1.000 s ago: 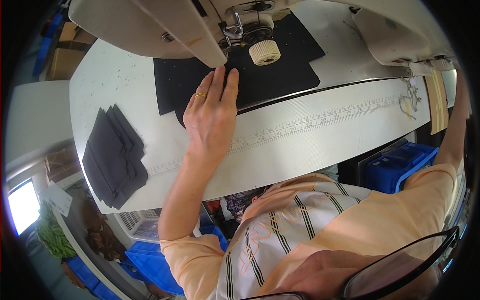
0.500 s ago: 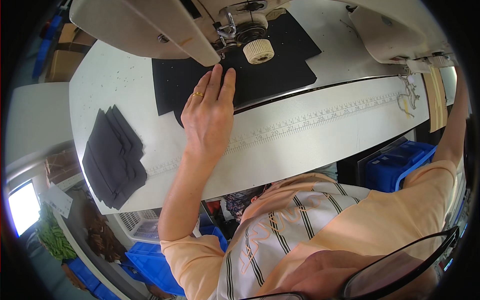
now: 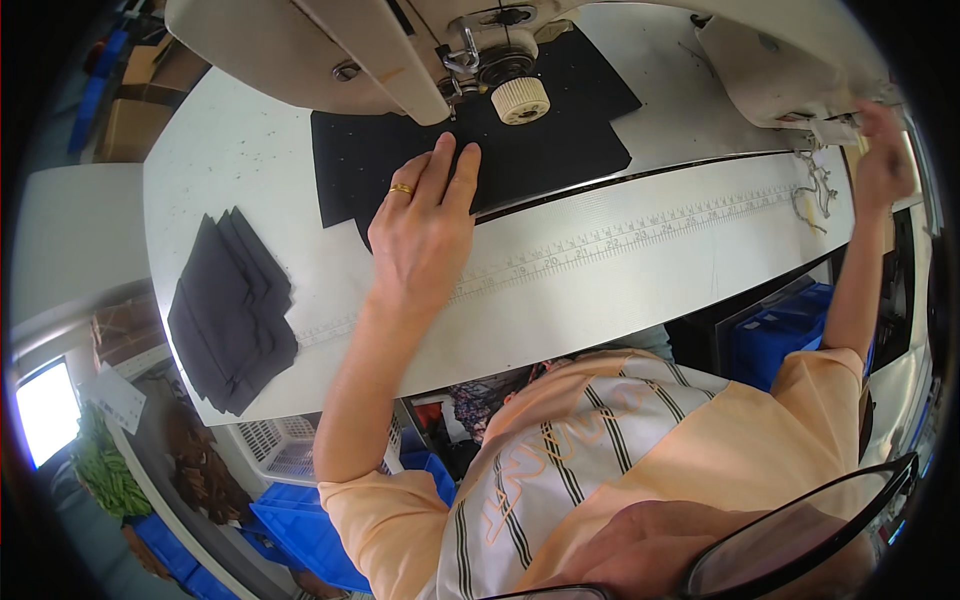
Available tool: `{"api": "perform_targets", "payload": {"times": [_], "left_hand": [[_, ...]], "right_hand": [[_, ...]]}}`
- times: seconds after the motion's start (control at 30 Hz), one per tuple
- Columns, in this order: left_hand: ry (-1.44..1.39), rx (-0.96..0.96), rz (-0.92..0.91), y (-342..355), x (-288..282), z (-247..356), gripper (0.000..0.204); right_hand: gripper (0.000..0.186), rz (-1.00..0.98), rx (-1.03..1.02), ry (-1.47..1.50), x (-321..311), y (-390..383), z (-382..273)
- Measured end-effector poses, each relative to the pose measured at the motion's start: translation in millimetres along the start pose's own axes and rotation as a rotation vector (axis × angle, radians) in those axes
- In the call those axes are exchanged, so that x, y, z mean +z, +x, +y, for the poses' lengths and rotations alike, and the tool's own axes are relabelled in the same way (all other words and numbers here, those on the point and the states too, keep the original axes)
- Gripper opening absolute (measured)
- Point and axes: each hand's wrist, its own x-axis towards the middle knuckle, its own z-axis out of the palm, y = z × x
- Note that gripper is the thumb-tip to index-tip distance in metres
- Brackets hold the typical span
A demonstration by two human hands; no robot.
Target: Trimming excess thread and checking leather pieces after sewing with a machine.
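Observation:
My left hand [image 3: 425, 220] lies on the black fabric pieces [image 3: 555, 135] under the sewing machine head [image 3: 300, 50], fingers stretched out flat just below the needle area and the cream round knob [image 3: 520, 100]. My right hand [image 3: 882, 160] is raised at the machine's right end [image 3: 760, 80]; its fingers are blurred. Near it a tangle of pale thread [image 3: 815, 190] lies on the white table [image 3: 600, 300]. A pile of dark grey cut pieces [image 3: 225, 310] lies to the left of my left hand.
A printed ruler scale [image 3: 640, 230] runs along the table. Below its edge are a white basket [image 3: 275, 450] and blue bins [image 3: 305, 530] [image 3: 770, 340]. Cardboard boxes [image 3: 140, 125] are at upper left, a lit screen [image 3: 45, 410] and green bundle [image 3: 110, 465] at lower left.
My right forearm has swung inward from the far right edge, and my right hand has come into view beside the machine. My left hand has stayed on the fabric, shifting slightly.

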Motion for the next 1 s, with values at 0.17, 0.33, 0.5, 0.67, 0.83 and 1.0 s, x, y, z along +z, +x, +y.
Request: {"api": "perform_targets", "payload": {"times": [0.17,0.33,0.5,0.67,0.83,1.0], "left_hand": [[0.031,0.033,0.076,5.2,2.5,1.8,0.041],[0.011,0.008,0.053,7.4,2.5,-0.1,0.042],[-0.009,-0.031,0.023,10.6,2.7,-1.2,0.052],[-0.016,-0.038,0.032,9.2,2.0,-3.4,0.055],[-0.03,-0.034,0.014,10.0,-0.1,-2.4,0.054],[-0.16,-0.134,-0.007,9.6,0.3,0.1,0.054]], "right_hand": [[0.024,-0.627,0.298,0.202,113.4,-43.9,-50.0],[0.031,-0.633,0.31,0.124,114.3,-48.0,-42.1],[0.032,-0.631,0.289,0.078,115.2,-49.5,-39.5],[0.033,-0.611,0.331,0.149,114.9,-48.0,-42.9],[0.035,-0.619,0.383,0.158,109.6,-48.4,-47.0],[0.037,-0.635,0.418,0.141,106.2,-48.7,-47.3]]}}
